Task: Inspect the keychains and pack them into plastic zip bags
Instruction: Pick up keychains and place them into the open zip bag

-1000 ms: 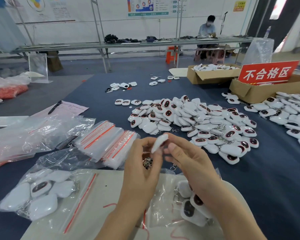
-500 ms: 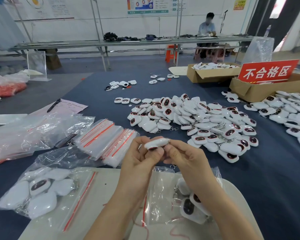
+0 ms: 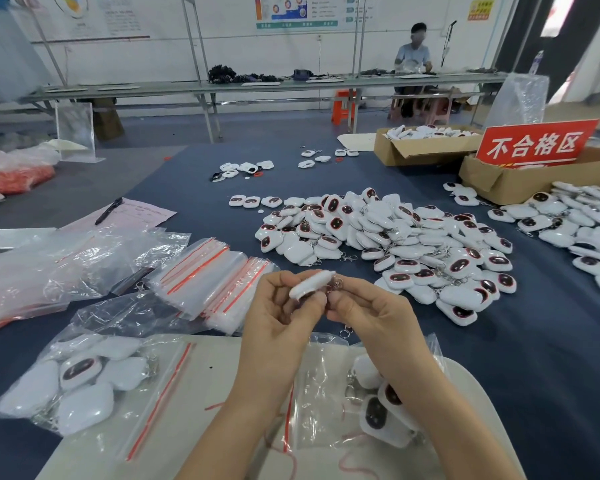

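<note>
Keychain (image 3: 310, 285) (one) — left grip (image 3: 283, 318), right grip (image 3: 371, 317)

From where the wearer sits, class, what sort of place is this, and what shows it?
Most likely a factory packing and inspection floor: a big pile of identical white keychains, a stack of empty zip bags, and a red sign at a cardboard box.

We find bare blue tablecloth (image 3: 551, 358) at near right; the keychain pile (image 3: 395, 244) ahead and zip-bag stack (image 3: 215, 282) leftward block us.
</note>
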The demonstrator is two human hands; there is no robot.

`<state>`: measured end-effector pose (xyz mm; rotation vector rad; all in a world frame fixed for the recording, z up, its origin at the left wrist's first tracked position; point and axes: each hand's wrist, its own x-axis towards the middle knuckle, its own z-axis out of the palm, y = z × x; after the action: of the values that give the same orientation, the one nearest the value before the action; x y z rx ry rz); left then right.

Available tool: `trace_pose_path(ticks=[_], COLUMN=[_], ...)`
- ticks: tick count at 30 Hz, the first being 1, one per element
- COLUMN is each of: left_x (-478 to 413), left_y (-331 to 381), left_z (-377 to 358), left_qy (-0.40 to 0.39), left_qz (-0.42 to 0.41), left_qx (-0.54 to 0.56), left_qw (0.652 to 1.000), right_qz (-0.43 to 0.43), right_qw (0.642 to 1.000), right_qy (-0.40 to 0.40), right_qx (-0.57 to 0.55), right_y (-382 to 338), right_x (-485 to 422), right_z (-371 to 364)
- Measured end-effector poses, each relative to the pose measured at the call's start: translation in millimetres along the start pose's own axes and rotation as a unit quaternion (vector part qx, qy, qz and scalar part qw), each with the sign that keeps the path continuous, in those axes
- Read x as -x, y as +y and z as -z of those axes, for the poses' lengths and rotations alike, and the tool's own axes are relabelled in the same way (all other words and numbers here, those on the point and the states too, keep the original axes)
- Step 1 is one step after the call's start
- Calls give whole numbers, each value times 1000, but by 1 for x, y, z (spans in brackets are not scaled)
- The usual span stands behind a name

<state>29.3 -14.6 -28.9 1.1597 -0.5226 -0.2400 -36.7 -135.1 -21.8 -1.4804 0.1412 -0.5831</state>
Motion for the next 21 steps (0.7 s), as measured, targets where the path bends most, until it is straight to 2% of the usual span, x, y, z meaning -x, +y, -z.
trace_pose_path(ticks=[13,16,18,20,21], left_x=[-6,4,15,27,32], left_y=[17,26,30,34,35], left_z=[8,24,37,46,48], left_qy=[91,129,156,167,165], left_qz=[121,145,160,179,192], left_qx=[96,99,102,98,92], left_qw=[984,976,969,965,963], right_qz=[-5,25,121,215,222], right_qw=[1000,993,959,894,866], right_qy=[10,10,-16,-78,-120], right_qx=[29,116,257,386,432], right_y=[-5,-6,-4,1,3], right_x=[3,6,8,12,14], right_z=[-1,-2,-4,-10,-13])
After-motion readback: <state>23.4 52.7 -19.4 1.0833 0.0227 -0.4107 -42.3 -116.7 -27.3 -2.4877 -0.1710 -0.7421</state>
